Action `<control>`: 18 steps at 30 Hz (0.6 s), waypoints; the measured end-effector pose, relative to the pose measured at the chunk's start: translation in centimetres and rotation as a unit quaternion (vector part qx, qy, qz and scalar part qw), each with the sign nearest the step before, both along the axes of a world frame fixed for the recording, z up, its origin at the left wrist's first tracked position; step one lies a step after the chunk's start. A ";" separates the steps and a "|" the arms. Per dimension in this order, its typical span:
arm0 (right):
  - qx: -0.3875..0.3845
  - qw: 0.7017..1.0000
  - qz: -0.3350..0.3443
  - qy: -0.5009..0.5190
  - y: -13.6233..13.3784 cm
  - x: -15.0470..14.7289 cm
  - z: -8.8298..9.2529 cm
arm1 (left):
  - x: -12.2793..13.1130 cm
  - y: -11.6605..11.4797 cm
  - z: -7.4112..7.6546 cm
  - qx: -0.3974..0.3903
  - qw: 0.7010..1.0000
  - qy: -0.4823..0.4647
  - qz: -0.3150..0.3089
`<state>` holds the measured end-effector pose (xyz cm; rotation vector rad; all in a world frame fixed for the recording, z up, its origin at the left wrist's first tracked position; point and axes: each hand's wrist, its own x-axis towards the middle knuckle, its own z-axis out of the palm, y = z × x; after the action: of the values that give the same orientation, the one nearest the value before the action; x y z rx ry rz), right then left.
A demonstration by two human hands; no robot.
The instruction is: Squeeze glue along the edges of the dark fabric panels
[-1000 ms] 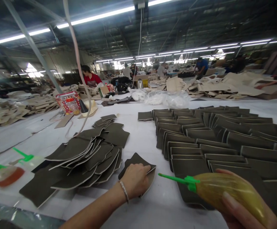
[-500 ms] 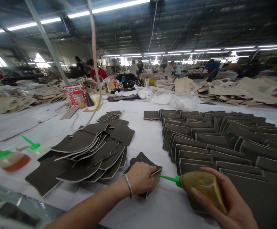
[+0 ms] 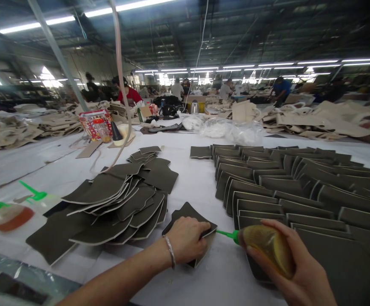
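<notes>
My left hand presses on a dark grey-green leather-like piece on the white-covered table. Its index finger lies along the turned-up edge, and the other fingers curl at the piece. My right hand is wrapped around a squeeze bottle holding yellowish-amber liquid. The bottle lies tilted on its side, its thin green nozzle pointing left, with the tip at the right edge of the piece. Left of my hands is a loose pile of similar dark pieces; on the right, overlapping rows of them spread out.
Two more green-capped bottles stand at far left, one with reddish liquid, one clear. A pink hose hangs down to the table. Farther back are a patterned red bag, plastic bags, beige material and several people.
The nozzle tip has shifted slightly along the edge of the piece, and the right hand with the bottle has moved a little left. The left hand stays on the piece. The view has tilted slightly.
</notes>
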<state>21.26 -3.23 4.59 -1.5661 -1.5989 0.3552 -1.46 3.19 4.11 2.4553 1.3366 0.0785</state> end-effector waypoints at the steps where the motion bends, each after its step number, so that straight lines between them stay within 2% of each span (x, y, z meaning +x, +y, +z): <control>1: -0.002 1.000 -0.008 0.007 0.0 -0.1 0.0 | 0.0 0.0 0.0 0.001 1.000 0.002 0.001; 7: -0.036 0.998 0.013 0.044 0.0 0.6 -0.8 | 0.2 -0.2 0.0 -0.005 1.000 0.001 0.001; 12: -0.032 0.996 -0.023 0.076 0.0 0.6 -0.6 | 0.1 -0.2 -0.1 -0.015 1.000 -0.004 -0.001; 18: -0.052 0.994 -0.010 0.098 -0.4 0.4 -0.6 | 0.0 -0.3 -0.1 -0.023 1.000 -0.002 -0.001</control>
<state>21.64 -3.59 3.97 -1.5715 -1.4330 0.5711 -1.49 2.88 3.98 2.4169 1.3185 0.0522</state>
